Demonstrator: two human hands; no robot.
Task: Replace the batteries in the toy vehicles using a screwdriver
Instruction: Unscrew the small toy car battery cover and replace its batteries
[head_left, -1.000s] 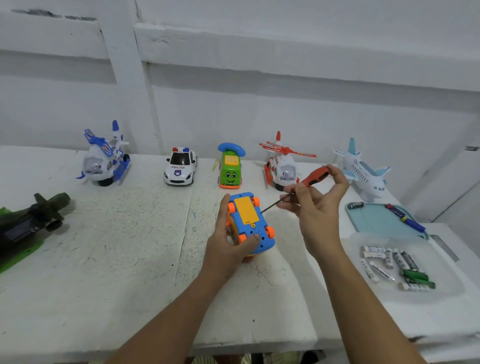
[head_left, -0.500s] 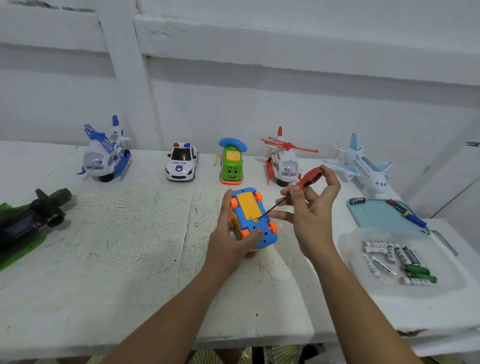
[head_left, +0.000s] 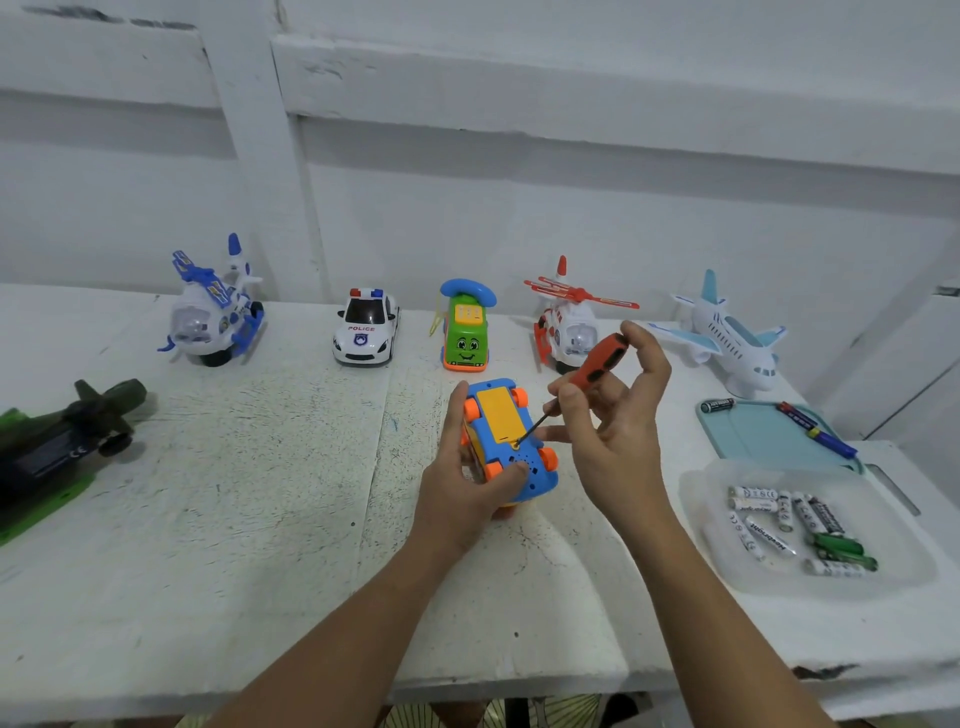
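Battery change under way: at a white table (head_left: 260, 493), a person's left hand (head_left: 457, 483) grips a small blue toy car (head_left: 511, 441) turned wheels-up, fingers round its far side and thumb curled over the near end. Whether the car rests on the table or is held just above it cannot be told. The right hand (head_left: 618, 415) pinches the orange handle of a screwdriver (head_left: 600, 359) between thumb and fingertips. Its thin shaft slants down to the near edge of the yellow battery cover (head_left: 498, 410), where the tip appears to meet the screw.

The step looks like loosening that screw. Done well, it likely calls for the tip to sit square in the screw head and the shaft to come closer to upright, with steady downward pressure through each turn so the small head is not stripped. The left hand does best by bracing the car against the table so it cannot twist. The freed screw is tiny and could roll off, and the light blue tray (head_left: 753, 431) near the right hand seems a sensible place for it. Batteries (head_left: 779, 525) lie in a clear tray (head_left: 696, 499) just beyond, within easy reach.
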